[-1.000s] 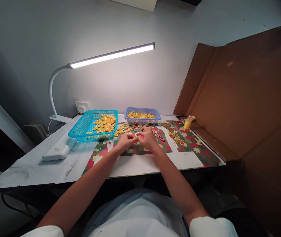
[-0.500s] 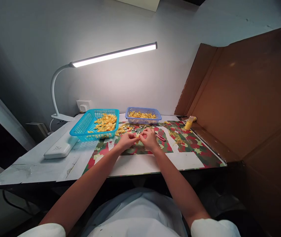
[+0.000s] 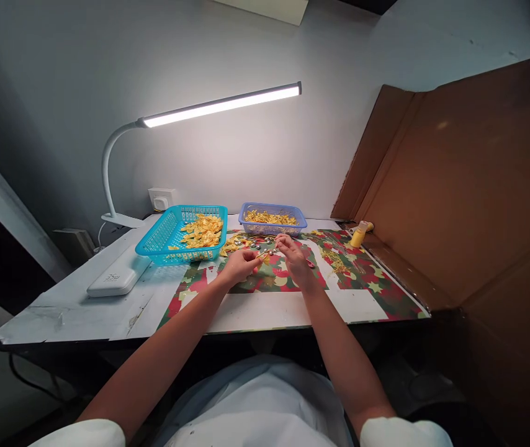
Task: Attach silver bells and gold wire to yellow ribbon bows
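My left hand (image 3: pixel 241 267) is closed in a pinch on a small gold ribbon piece (image 3: pixel 264 255) just above the patterned sheet. To its right, my right hand (image 3: pixel 294 259) is raised a little with its fingertips pinched together; what they hold, if anything, is too small to make out. Small shiny silver balls (image 3: pixel 272 251) lie between and behind the hands. A few gold ribbon pieces (image 3: pixel 232 244) rest beyond my left hand. Partly hidden by my right hand is a red-handled tool (image 3: pixel 310 264).
A turquoise basket (image 3: pixel 153 244) holds gold ribbon pieces; a purple basket (image 3: pixel 272 228) holds thin gold pieces. Gold cords (image 3: pixel 334 261) and a yellow bottle (image 3: pixel 357 237) are at right. A white power bank (image 3: pixel 115 279), clip lamp (image 3: pixel 123 219) and cardboard wall (image 3: pixel 455 186) flank the table.
My hands have moved apart. The right one has shifted right and slightly up, while the left stays near its place with the gold ribbon piece. The view has shifted slightly.
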`<action>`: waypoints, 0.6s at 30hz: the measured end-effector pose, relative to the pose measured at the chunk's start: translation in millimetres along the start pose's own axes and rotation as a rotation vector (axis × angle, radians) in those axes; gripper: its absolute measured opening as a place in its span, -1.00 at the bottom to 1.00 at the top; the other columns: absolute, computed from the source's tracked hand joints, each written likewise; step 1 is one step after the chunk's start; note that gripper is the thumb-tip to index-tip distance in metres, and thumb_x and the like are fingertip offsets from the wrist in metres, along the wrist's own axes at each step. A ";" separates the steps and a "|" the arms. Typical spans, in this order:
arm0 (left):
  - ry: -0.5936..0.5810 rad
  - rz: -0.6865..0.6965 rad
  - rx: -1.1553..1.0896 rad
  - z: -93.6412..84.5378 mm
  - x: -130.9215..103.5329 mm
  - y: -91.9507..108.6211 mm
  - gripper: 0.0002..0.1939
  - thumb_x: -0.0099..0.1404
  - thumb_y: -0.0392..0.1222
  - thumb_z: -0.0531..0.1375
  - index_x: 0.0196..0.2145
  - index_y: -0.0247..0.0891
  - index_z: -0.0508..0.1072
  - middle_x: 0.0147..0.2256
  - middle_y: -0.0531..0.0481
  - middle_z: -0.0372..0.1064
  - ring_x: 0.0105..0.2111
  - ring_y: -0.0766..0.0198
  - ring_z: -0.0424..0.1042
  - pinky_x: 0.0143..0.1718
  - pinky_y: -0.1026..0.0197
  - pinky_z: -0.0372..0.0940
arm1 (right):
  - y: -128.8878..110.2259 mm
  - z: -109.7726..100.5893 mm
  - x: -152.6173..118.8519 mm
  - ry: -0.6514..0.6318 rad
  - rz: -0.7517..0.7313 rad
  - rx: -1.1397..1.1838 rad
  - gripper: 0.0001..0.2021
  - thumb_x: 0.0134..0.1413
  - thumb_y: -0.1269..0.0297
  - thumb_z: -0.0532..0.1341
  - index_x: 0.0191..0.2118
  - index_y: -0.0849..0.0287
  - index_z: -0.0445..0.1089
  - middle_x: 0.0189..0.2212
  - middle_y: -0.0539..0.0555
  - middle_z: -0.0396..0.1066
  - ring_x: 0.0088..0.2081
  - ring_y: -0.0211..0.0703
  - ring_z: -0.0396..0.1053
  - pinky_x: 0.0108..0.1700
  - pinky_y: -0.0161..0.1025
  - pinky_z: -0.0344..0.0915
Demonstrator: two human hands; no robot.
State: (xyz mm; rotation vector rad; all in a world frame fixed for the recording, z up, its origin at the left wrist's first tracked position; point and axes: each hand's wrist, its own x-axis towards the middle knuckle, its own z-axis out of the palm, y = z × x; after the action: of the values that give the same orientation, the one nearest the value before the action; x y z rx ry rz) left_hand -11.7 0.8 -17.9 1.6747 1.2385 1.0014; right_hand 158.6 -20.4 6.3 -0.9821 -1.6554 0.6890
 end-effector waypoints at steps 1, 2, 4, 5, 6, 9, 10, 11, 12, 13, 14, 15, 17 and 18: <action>0.004 0.012 -0.009 0.0 0.1 -0.1 -0.74 -0.01 -0.02 0.24 -0.59 -0.28 0.40 -0.70 0.11 0.28 -0.70 0.39 0.17 -0.66 0.35 -0.02 | 0.2 -0.5 0.3 0.000 -0.017 0.023 -0.79 0.18 0.17 -0.04 -0.38 0.12 0.22 -0.16 0.09 0.22 -0.17 -0.16 0.23 -0.11 -0.30 0.20; 0.011 0.026 -0.018 -0.1 0.3 -0.3 -0.74 0.00 -0.01 0.25 -0.59 -0.27 0.40 -0.69 0.11 0.28 -0.69 0.38 0.19 -0.65 0.35 0.01 | 0.4 -0.8 0.5 -0.001 -0.032 0.042 -0.80 0.17 0.15 -0.03 -0.37 0.12 0.20 -0.18 0.08 0.21 -0.19 -0.17 0.22 -0.13 -0.30 0.20; 0.033 0.058 -0.031 -0.4 0.9 -0.8 -0.73 -0.01 0.00 0.26 -0.59 -0.26 0.38 -0.68 0.11 0.28 -0.66 0.36 0.23 -0.63 0.34 0.06 | 0.3 -0.9 0.4 -0.017 -0.052 0.068 -0.80 0.16 0.12 -0.01 -0.37 0.11 0.19 -0.24 0.06 0.21 -0.25 -0.18 0.20 -0.17 -0.28 0.20; 0.046 0.073 -0.035 -0.7 1.4 -1.2 -0.73 -0.02 -0.01 0.27 -0.61 -0.26 0.37 -0.68 0.12 0.27 -0.65 0.36 0.24 -0.62 0.34 0.08 | -0.3 -1.0 -0.2 -0.031 -0.057 0.076 -0.79 0.15 0.10 0.01 -0.38 0.11 0.20 -0.28 0.04 0.22 -0.28 -0.19 0.19 -0.18 -0.27 0.20; 0.059 0.086 -0.039 -0.9 2.1 -1.9 -0.72 -0.02 -0.01 0.27 -0.62 -0.26 0.37 -0.68 0.12 0.27 -0.64 0.35 0.25 -0.61 0.33 0.09 | -1.2 -1.1 -1.1 -0.051 -0.062 0.081 -0.78 0.13 0.09 0.04 -0.40 0.11 0.21 -0.33 0.03 0.22 -0.30 -0.19 0.19 -0.19 -0.26 0.19; 0.092 0.111 -0.048 -1.6 5.0 -4.9 -0.72 -0.02 -0.01 0.27 -0.63 -0.27 0.36 -0.68 0.12 0.25 -0.62 0.35 0.26 -0.59 0.32 0.13 | -5.8 -1.8 -5.8 -0.133 -0.089 0.025 -0.77 0.06 0.12 0.15 -0.49 0.13 0.26 -0.38 0.02 0.28 -0.24 -0.13 0.20 -0.09 -0.19 0.14; 0.100 0.115 -0.049 -1.8 6.1 -6.2 -0.72 -0.02 -0.01 0.26 -0.63 -0.27 0.36 -0.68 0.12 0.24 -0.63 0.35 0.26 -0.59 0.32 0.14 | -7.7 -2.0 -7.8 -0.166 -0.104 -0.014 -0.78 0.04 0.15 0.18 -0.52 0.14 0.28 -0.37 0.03 0.31 -0.19 -0.10 0.20 -0.05 -0.15 0.11; 0.107 0.118 -0.049 -1.9 7.2 -7.5 -0.72 0.00 -0.01 0.25 -0.63 -0.28 0.37 -0.68 0.12 0.24 -0.63 0.35 0.26 -0.59 0.32 0.14 | -9.6 -2.3 -9.7 -0.207 -0.120 -0.049 -0.78 0.03 0.16 0.20 -0.54 0.14 0.30 -0.36 0.04 0.34 -0.16 -0.07 0.19 -0.01 -0.12 0.08; 0.112 0.119 -0.048 -1.9 8.3 -9.0 -0.71 0.01 0.00 0.24 -0.62 -0.28 0.38 -0.69 0.12 0.23 -0.64 0.34 0.26 -0.60 0.32 0.15 | -11.6 -2.6 -11.5 -0.255 -0.137 -0.070 -0.78 0.02 0.18 0.21 -0.55 0.14 0.31 -0.35 0.05 0.37 -0.13 -0.05 0.19 0.01 -0.09 0.06; 0.115 0.121 -0.045 -1.9 9.3 -10.5 -0.71 0.02 0.00 0.23 -0.63 -0.29 0.38 -0.69 0.11 0.23 -0.64 0.34 0.26 -0.60 0.31 0.15 | -13.4 -2.9 -13.0 -0.306 -0.151 -0.069 -0.77 0.02 0.18 0.22 -0.56 0.14 0.33 -0.35 0.05 0.38 -0.13 -0.05 0.20 0.01 -0.08 0.07; 0.116 0.123 -0.040 -1.8 10.2 -11.9 -0.70 0.02 0.00 0.22 -0.63 -0.29 0.38 -0.70 0.11 0.23 -0.64 0.34 0.26 -0.61 0.31 0.15 | -14.9 -3.3 -14.2 -0.351 -0.157 -0.042 -0.78 0.02 0.18 0.23 -0.56 0.14 0.34 -0.37 0.05 0.39 -0.15 -0.06 0.22 -0.01 -0.09 0.08; 0.117 0.127 -0.034 -1.8 11.0 -13.4 -0.70 0.02 0.01 0.22 -0.64 -0.30 0.38 -0.70 0.10 0.23 -0.65 0.33 0.26 -0.61 0.31 0.15 | -16.2 -3.8 -15.0 -0.386 -0.155 0.000 -0.79 0.03 0.17 0.24 -0.54 0.14 0.36 -0.38 0.04 0.40 -0.17 -0.07 0.23 -0.03 -0.10 0.11; 0.117 0.139 -0.016 -1.6 12.2 -16.2 -0.69 0.02 0.01 0.22 -0.64 -0.30 0.39 -0.70 0.09 0.23 -0.65 0.32 0.27 -0.62 0.31 0.14 | -17.1 -5.2 -15.7 -0.408 -0.123 0.115 -0.81 0.02 0.16 0.25 -0.50 0.13 0.40 -0.42 0.01 0.38 -0.25 -0.13 0.26 -0.12 -0.16 0.16; 0.117 0.146 -0.004 -1.5 12.6 -17.4 -0.68 0.03 0.02 0.22 -0.63 -0.30 0.39 -0.70 0.09 0.24 -0.65 0.32 0.27 -0.62 0.30 0.14 | -16.7 -6.2 -15.6 -0.395 -0.099 0.181 -0.82 0.01 0.15 0.27 -0.48 0.13 0.41 -0.45 0.00 0.36 -0.31 -0.17 0.26 -0.18 -0.19 0.18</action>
State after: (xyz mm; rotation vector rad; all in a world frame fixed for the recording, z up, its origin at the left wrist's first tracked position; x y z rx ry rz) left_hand -16.3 16.6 -31.8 1.7447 1.2003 1.2041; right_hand 161.9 -42.4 14.3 -0.6578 -1.9265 0.9936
